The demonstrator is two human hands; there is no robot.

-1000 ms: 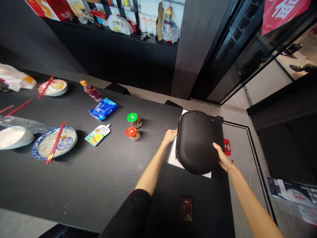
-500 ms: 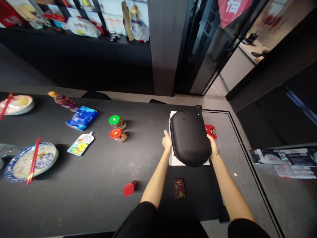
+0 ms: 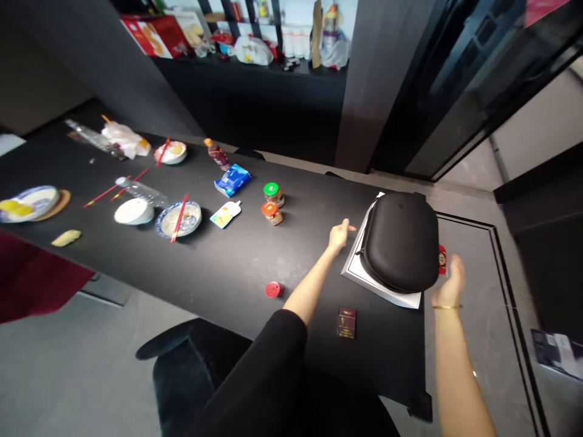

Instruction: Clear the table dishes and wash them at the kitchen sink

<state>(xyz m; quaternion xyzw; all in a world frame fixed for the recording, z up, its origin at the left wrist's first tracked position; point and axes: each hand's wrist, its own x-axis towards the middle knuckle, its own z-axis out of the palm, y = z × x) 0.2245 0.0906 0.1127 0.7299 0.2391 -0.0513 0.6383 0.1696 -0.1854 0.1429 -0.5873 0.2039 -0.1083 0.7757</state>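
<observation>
A black hard-shell zip case (image 3: 401, 240) rests on a white box (image 3: 359, 267) near the table's right end. To the left of the box is my left hand (image 3: 338, 237), apart from the case, with fingers loosely extended and nothing in them. Just past the table's right edge, my right hand (image 3: 450, 284) is open beside the case, fingers up, a gold bracelet at its wrist. Behind that hand a red card-like item (image 3: 442, 260) partly shows. Nearer to me lies a dark red cigarette pack (image 3: 347, 323).
Jars with a green lid (image 3: 272, 192) and an orange lid (image 3: 271, 212), a blue packet (image 3: 232, 180), a pouch (image 3: 226, 214) and a red cap (image 3: 274, 289) sit mid-table. Further left are bowls (image 3: 134, 211), chopsticks and bottles. A dark chair (image 3: 195, 364) stands at the near side.
Both hands have let go of the black case and moved apart to its sides. The case now sits on the white box. The view has swung left, showing more of the table.
</observation>
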